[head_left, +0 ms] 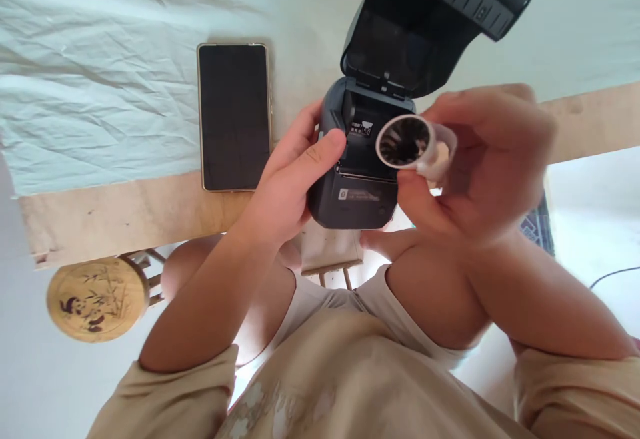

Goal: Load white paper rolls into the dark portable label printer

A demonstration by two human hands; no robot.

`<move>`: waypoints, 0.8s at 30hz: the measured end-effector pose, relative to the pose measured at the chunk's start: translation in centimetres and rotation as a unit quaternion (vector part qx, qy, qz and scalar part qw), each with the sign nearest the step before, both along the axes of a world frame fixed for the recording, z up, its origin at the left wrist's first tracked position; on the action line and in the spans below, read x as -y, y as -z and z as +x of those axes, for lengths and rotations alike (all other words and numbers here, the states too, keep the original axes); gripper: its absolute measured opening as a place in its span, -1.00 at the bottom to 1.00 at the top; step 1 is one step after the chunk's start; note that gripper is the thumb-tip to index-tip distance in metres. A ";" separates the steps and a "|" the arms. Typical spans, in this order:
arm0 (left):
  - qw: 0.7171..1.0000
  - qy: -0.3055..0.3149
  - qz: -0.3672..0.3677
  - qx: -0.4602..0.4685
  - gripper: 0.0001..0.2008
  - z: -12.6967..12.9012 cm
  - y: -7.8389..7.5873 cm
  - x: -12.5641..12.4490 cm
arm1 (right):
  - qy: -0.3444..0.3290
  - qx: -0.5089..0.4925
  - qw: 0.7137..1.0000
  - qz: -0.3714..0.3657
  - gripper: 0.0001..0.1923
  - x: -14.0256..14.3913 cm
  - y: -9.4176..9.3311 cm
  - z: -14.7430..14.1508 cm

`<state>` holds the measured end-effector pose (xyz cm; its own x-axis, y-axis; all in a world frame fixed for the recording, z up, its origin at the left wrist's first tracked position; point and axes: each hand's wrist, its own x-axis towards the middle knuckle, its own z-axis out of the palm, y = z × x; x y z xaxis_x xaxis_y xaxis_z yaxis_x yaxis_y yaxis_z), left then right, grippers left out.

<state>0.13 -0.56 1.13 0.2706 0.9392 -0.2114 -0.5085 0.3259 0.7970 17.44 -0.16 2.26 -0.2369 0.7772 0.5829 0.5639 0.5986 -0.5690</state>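
Note:
My left hand (297,172) grips the left side of a dark portable label printer (367,209), its thumb resting on the rim of the open compartment. The printer's lid (395,39) is swung up and back, so the black inside shows, with a small printed code on the inner wall. Pinched in my right hand (480,159) is a small white paper roll (434,155), held just above the right part of the compartment. Its hollow end faces me. The roll hides part of the printer's interior, and the right hand is slightly blurred.
A phone (234,119) with a dark screen lies left of the printer on a pale cloth (125,79). The wooden table edge (115,215) runs in front. Below it at left stands a round wooden stool (97,299) with a panda picture. A thin cable (613,273) shows at far right.

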 end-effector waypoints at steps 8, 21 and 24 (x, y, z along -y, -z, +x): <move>1.000 0.014 0.004 0.018 -0.71 -0.2 0.3 0.0 | 0.022 0.106 0.989 0.098 -0.76 -0.1 1.0 -0.2; 0.992 0.027 0.060 -0.108 -0.44 -0.8 0.9 0.1 | -0.078 0.140 0.979 0.124 -0.78 1.1 0.8 0.2; 0.990 0.038 0.056 -0.128 -0.37 -1.1 0.6 0.0 | -0.029 0.070 0.993 0.095 -0.83 0.8 -0.2 0.8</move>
<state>-0.96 -0.58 0.50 0.2921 0.9398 -0.1776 -0.2635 0.2575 0.9296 18.26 -1.01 2.42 -0.3669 0.6394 0.6757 0.5904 0.7214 -0.3621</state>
